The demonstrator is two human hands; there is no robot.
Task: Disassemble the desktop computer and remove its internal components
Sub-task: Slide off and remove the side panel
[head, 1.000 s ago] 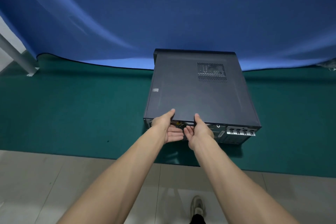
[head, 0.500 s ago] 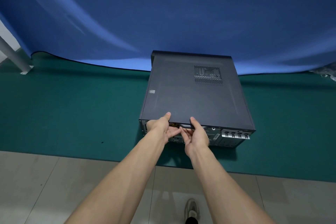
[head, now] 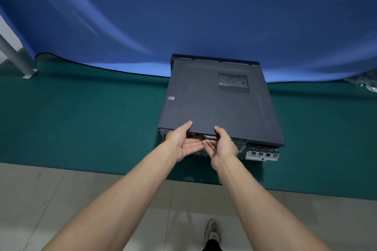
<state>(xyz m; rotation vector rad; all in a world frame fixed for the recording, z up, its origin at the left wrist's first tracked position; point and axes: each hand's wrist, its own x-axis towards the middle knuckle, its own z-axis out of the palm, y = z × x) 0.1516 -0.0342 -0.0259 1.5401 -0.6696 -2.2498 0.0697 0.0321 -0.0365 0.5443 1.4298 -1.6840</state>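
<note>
Desktop computer (head: 263,152) flat on green mat (head: 81,124), rear toward the person, left hand (head: 181,140) and right hand (head: 221,144) both pinching near edge of side panel (head: 214,106), thumbs on top, fingers underneath, blue cloth (head: 183,22) behind

The hands' fingers (head: 196,145) vanish beneath the side panel (head: 220,104); the shoe (head: 213,232) is cut off below.

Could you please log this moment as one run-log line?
step: side panel removal | left hand: grips side panel near edge | right hand: grips same edge | computer case: on green mat
</note>
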